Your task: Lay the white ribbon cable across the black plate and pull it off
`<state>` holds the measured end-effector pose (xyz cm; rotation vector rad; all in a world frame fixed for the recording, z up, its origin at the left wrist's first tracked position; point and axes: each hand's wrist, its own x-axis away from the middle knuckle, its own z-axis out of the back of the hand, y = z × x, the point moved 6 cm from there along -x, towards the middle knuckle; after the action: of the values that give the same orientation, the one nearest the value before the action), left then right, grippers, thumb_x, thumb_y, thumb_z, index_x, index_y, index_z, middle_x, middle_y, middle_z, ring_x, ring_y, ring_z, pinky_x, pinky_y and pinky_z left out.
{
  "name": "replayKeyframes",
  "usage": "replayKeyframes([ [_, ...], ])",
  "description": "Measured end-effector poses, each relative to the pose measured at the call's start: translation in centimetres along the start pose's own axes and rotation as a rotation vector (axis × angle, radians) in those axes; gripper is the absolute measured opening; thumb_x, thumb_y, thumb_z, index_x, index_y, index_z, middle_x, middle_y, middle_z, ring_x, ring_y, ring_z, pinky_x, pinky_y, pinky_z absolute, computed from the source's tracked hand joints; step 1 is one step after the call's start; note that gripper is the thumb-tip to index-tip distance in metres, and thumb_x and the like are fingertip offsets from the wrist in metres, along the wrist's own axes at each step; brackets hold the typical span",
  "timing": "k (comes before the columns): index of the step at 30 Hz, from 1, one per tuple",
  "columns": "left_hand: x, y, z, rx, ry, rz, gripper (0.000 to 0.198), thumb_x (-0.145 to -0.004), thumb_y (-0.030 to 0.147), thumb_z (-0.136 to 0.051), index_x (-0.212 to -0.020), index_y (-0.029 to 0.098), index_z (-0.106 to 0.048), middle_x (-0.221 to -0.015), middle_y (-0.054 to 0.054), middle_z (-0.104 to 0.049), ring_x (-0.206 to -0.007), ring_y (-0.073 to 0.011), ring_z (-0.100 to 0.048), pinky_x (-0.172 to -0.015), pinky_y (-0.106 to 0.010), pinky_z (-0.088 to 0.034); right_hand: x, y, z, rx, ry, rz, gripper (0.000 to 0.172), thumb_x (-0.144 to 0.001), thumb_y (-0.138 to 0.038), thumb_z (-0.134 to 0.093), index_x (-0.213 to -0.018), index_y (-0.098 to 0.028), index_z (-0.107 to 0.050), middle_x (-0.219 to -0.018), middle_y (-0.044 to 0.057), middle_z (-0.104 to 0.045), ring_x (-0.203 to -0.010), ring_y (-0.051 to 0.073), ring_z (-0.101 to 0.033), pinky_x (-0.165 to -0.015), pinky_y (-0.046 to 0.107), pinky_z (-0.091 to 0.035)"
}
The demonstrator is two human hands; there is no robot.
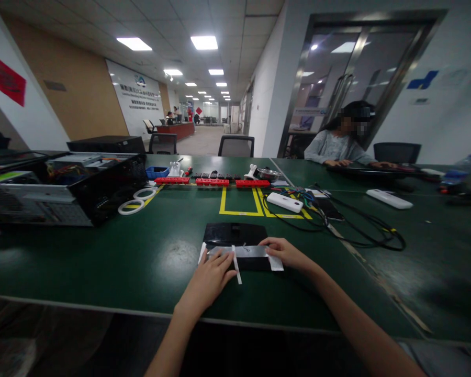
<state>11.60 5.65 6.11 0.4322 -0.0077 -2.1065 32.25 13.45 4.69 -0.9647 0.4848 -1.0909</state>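
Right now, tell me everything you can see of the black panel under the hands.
The black panel is wide and low, its far part glossy and plastic-like. A silver, metallic-looking strip crosses it. White, tape-like strips show at both ends and the middle; the middle one extends past the near edge. It lies on the green table, long side left to right. The left hand rests over its left part, the right hand at its right end. Its underside is hidden.
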Motion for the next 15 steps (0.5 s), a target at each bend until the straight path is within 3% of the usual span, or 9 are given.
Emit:
replayKeyframes([
  [5,2.3,-4.2,1.6,0.044,0.059,0.149,0.039,-0.093,0.032,-0.038,-0.129,0.020,-0.046,-0.130,-0.007,-0.053,-0.123,-0.0215,-0.044,-0.104,-0.048,-0.029,0.2,-0.1,0.0,0.006,-0.012,-0.018,0.030,-0.078,-0.027,-0.052,-0.103,-0.012,-0.059,-0.064,-0.002,-0.052,-0.049,0.007,-0.040,-0.045,0.020,-0.025],
  [9,4.8,-7.8,1.1,0.036,0.100,0.267,0.036,-0.092,0.030,-0.037,-0.122,0.021,-0.054,-0.126,-0.006,-0.057,-0.121,-0.0207,-0.047,-0.104,-0.044,-0.031,0.2,-0.2,0.0,0.003,-0.006,-0.027,0.029,-0.079,-0.026,-0.051,-0.103,-0.013,-0.059,-0.068,0.000,-0.054,-0.052,0.007,-0.042,-0.046,0.020,-0.027],
  [15,6.2,-9.1,-0.3,0.007,0.099,0.292,0.035,-0.091,0.030,-0.038,-0.118,0.020,-0.058,-0.124,-0.006,-0.059,-0.122,-0.0214,-0.046,-0.104,-0.044,-0.031,0.4,-0.7,0.0,-0.049,-0.002,-0.010,0.029,-0.078,-0.031,-0.053,-0.101,-0.013,-0.059,-0.072,0.001,-0.055,-0.054,0.008,-0.045,-0.046,0.020,-0.029],
])
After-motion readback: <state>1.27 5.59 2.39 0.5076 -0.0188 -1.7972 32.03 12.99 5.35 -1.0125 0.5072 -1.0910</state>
